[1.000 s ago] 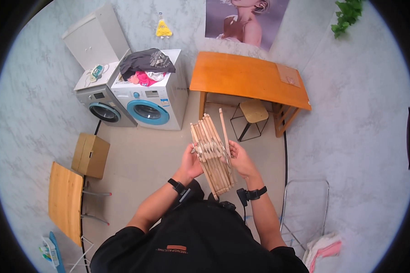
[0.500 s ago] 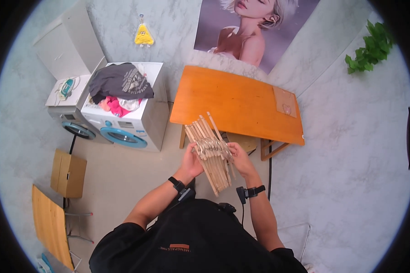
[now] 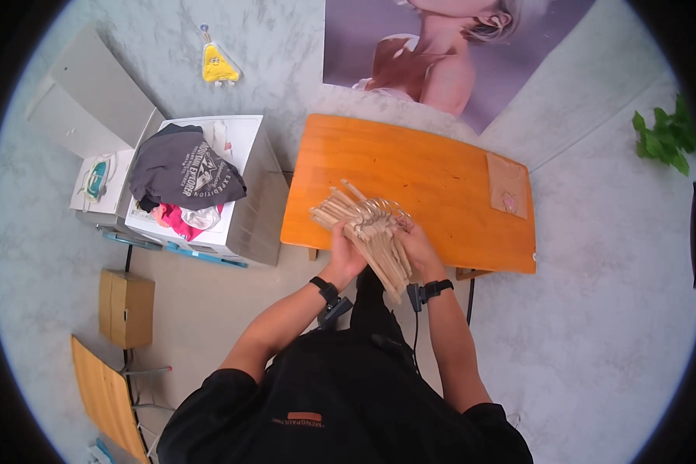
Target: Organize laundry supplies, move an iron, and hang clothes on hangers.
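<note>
A bundle of several wooden clothes hangers (image 3: 380, 251) is held up in front of me, its metal hooks gathered at the top. My left hand (image 3: 346, 251) grips the left side of the bundle, and my right hand (image 3: 417, 249) grips its right side near the hooks. The fingers of both hands are partly hidden by the wood. Behind and beneath the upper hangers lies the near edge of an orange wooden table (image 3: 433, 166). Whether the hangers touch the tabletop I cannot tell.
At the left stands a white washing machine (image 3: 259, 185) with dark and pink clothes (image 3: 185, 170) heaped on it. An iron (image 3: 97, 179) rests beside it. A cardboard box (image 3: 127, 309) and a small wooden table (image 3: 104, 394) are lower left. A flat clear packet (image 3: 508, 189) lies on the orange table's right end.
I have stepped nearer the orange table, and the hangers now overlap its near edge. Both hands still hold the bundle, which has tilted further, its hooks closer together.
</note>
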Motion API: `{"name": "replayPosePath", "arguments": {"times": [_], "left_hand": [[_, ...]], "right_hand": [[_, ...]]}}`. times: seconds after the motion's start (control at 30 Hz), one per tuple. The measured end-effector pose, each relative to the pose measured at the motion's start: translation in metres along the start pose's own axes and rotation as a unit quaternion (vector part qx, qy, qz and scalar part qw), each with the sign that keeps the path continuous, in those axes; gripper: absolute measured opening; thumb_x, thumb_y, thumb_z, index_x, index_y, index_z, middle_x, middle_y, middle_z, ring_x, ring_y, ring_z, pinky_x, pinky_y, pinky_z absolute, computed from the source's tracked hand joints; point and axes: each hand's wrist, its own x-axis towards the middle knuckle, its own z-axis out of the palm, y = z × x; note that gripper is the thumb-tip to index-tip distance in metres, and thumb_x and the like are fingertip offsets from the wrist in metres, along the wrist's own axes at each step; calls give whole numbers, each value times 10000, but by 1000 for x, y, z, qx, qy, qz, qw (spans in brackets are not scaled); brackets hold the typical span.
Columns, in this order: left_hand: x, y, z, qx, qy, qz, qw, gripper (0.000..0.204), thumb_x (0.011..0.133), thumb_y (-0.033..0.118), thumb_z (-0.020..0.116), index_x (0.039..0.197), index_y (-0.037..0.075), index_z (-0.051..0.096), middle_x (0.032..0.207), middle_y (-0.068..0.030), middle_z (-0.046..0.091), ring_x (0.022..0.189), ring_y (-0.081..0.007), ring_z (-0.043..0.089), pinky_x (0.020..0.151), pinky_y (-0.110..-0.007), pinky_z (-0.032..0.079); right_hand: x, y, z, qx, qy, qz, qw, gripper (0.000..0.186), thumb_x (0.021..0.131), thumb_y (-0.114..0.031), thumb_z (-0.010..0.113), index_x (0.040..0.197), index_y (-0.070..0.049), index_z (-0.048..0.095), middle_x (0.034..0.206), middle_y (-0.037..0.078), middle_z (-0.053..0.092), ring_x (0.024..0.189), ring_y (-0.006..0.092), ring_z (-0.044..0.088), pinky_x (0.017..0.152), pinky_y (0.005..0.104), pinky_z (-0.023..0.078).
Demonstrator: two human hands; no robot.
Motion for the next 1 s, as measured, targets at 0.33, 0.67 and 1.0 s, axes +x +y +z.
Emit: {"name": "replayPosePath", "arguments": {"times": [0.33,0.67,1.0], "left_hand": [[153,14,-2,-9,72,47,996,673,1025,478,387,1513,25,484,1563,-187,517,1442,-373,489,1243,-532,347],[261,19,-28,-31,158,61,985,670,972,465,462,1490,44,517,1535,-165,545,1391,-365,528,1209,-526,379],[265,19,-62,-24,162,89,983,695,1003,452,473,1545,19,436,1570,-169,506,1446,-368,469,1249,-502,322]], "right_hand": [[146,-14,-62,-4,-19,93,995,315,1040,-66,634,1337,40,627,1205,62,693,1089,151,639,949,299,518],[249,-23,-114,-162,-72,52,983,403,1046,-137,644,1420,4,595,1308,140,691,1181,254,650,1016,362,506],[268,-8,-137,-204,-114,133,963,526,1047,-188,623,1512,20,492,1391,161,638,1234,269,613,1076,383,466]]}}
